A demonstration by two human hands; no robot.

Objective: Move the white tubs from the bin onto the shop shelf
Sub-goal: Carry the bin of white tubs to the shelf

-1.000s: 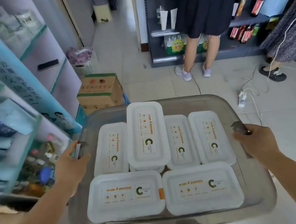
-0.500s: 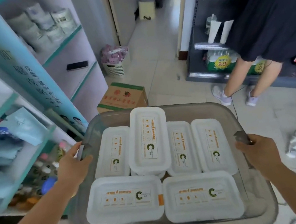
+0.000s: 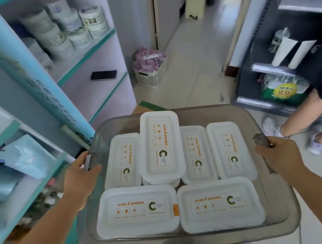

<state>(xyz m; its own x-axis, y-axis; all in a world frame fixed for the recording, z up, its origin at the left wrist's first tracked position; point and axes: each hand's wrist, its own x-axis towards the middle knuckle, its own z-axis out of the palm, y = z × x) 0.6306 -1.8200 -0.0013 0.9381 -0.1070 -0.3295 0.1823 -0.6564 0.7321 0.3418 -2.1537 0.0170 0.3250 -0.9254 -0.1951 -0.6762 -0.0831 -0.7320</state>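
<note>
Shop aisle, teal shelf point(image 3: 87, 55) at left. Left hand point(image 3: 80, 175) and right hand point(image 3: 275, 154) each hold a firm grip on the bin point(image 3: 277, 204) handles; white tubs point(image 3: 136, 210) lie inside.

The bin point(image 3: 277, 204) is smoky translucent grey; its tubs point(image 3: 136, 210) are white with orange print and a green-and-black C logo; the shelf unit point(image 3: 91, 50) is pale lilac edged in teal; the phone point(image 3: 103, 75) is black.
</note>
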